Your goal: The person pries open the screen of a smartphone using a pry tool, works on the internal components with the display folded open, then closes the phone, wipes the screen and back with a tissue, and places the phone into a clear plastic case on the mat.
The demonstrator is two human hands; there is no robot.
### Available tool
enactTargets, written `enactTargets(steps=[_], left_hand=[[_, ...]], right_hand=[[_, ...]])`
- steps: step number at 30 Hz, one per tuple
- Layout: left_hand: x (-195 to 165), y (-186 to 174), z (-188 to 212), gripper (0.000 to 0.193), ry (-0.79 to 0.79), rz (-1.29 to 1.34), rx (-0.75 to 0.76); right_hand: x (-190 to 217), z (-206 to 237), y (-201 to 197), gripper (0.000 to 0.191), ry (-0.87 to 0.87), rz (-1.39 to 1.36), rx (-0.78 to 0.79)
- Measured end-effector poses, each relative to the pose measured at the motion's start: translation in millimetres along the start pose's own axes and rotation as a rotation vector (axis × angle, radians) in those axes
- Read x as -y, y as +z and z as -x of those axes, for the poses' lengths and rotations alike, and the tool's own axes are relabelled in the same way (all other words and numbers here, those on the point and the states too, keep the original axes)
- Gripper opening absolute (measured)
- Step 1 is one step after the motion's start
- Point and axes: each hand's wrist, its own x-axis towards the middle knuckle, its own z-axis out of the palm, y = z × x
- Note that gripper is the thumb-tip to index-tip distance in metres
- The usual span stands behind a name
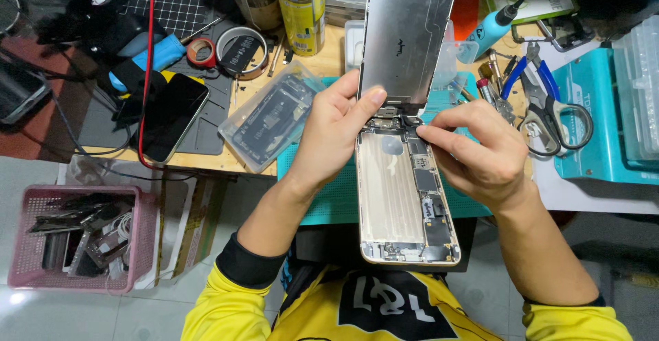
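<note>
Bright, even overhead light, mostly sharp.
I see glare on the raised metal screen back (410,32), soft shadows under both hands, a dark top-left corner, and slight wide-angle bending at the edges.

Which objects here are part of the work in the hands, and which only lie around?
In hand: left hand, right hand, opened phone body, lifted screen panel.

Lying about: pliers, tape rolls, dark phone, pink basket, spray can.
</note>
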Motion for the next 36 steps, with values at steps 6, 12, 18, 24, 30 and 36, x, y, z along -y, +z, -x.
enactTargets(steps=[6,12,18,24,30,36], left_hand=[[4,-1,1,0.025,-0.011,0.002,-0.019],[6,-2,1,0.026,-0.043,0.050,-0.034],[3,-2,2,0.029,-0.066,0.037,-0.016],[-3,1,3,0.031,-0.053,0.024,0.007],[-4,0,3,0.029,-0.059,0.036,0.033],[4,-4,2,0.028,0.024,-0.019,-0.021]], right_hand=[[2,1,0,0.029,-0.063,0.103,0.034],[3,5,2,0.031,-0.112,0.150,0.029],[0,8,4,0.031,-0.115,0.130,0.004],[-2,7,2,0.031,-0.090,0.142,-0.005],[-5,5,0,0.032,-0.194,0.167,0.057],[-3,9,6,0.022,0.158,-0.020,-0.024]])
